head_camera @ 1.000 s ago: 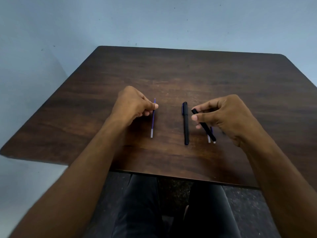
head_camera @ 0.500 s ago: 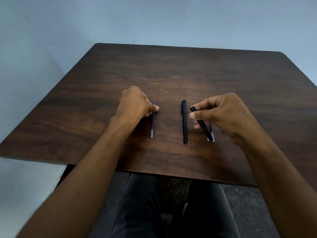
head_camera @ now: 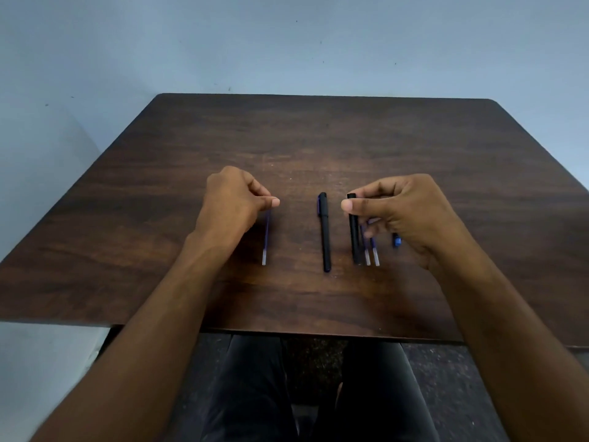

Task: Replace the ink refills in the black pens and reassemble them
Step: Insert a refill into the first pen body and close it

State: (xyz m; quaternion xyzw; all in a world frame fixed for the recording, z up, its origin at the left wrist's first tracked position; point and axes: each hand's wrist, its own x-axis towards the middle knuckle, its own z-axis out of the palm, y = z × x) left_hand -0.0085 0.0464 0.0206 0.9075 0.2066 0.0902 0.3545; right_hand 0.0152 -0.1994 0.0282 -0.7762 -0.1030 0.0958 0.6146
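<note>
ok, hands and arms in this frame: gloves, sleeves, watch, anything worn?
Nothing worn. Left hand and right hand are bare: no gloves, and no rings on what shows. Both forearms are bare right to the frame edge, no sleeves, watch or bands. Only clothing in view is the dark trousers below the table edge.

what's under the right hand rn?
The right hand grips a black pen barrel. Under its fingers, two refills lie on the table, their clear ends poking out, plus a small blue piece. The refills' upper ends are covered.
</note>
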